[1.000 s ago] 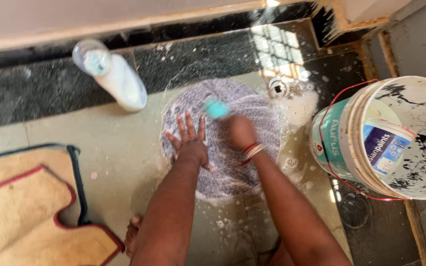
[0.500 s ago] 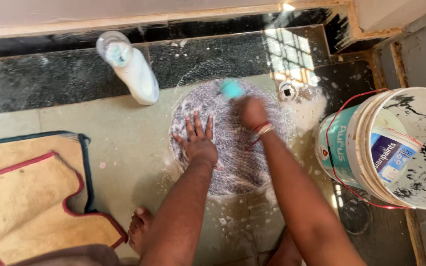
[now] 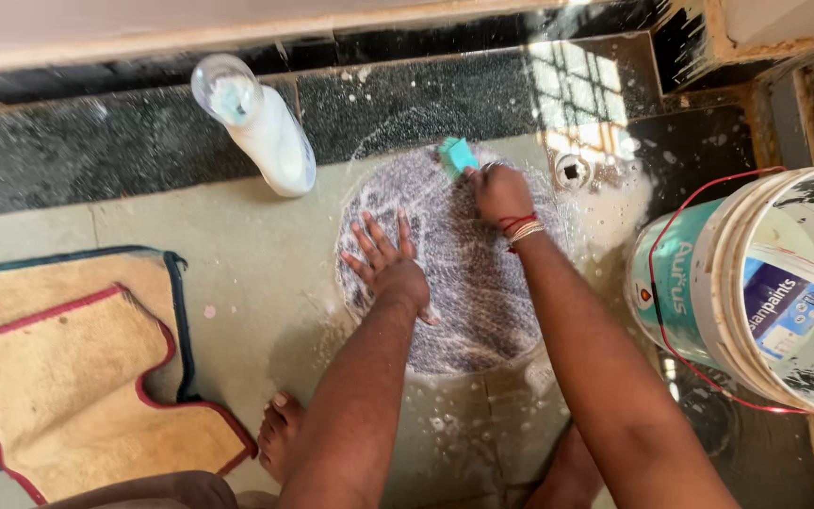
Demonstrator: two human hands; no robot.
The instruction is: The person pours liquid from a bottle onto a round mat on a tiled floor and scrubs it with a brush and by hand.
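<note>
Bottom of the frame first: a bare foot (image 3: pixel 283 435) on the wet tile, and at lower left a tan floor mat (image 3: pixel 68 377) with red and dark blue edging, folded over itself. Up the centre, the left hand (image 3: pixel 390 264) lies flat with its fingers spread, nothing gripped, pinning down the round soapy mat (image 3: pixel 468 283) in mid-frame. The right hand (image 3: pixel 501 193), red and white bangles at the wrist, is clenched around a small teal scrubber (image 3: pixel 456 155). And there's the change: a second ago that scrubber was a blur nearer the mat's centre; now it sits sharp at the mat's upper edge, so the stroke has run out to the far rim and the scrubbing looks mid-cycle. At right, a white paint bucket (image 3: pixel 708 292) with a teal band, a blue-and-white label inside and a red wire handle has slid toward the right edge as the view shifted. Beside the scrubber, a small floor drain (image 3: pixel 572 172). Upper left, a white plastic bottle (image 3: pixel 270 141) with a clear cap stands on the dark speckled tile.
</note>
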